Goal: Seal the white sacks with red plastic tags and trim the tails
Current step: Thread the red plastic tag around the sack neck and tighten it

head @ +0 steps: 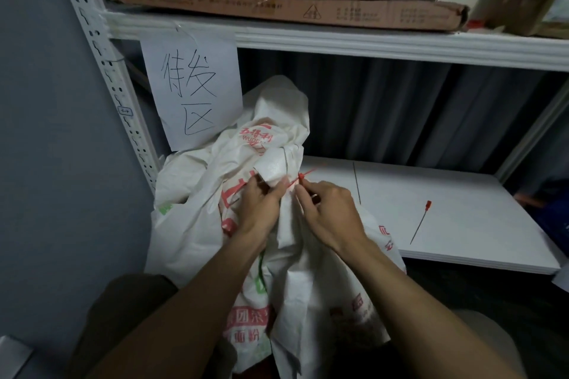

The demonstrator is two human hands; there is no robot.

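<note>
Sack (278, 164) neck bunched in the left hand (258, 208), the right hand (332, 215) pinches the tag (300, 177) just beside that grip, seemingly cinching; next needs a firm pull.

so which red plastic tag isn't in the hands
The loose red plastic tag lying on the white shelf board. The right hand pinches the other red tag at the neck of the white woven sack, which the left hand grips.

Hands, two: left hand (258, 206), right hand (331, 212). Red tags, two: held tag (301, 176), loose tag (420, 220). White sacks, at least two: front sack (308, 255), rear sack (277, 120). Paper sign (192, 89), one.
</note>
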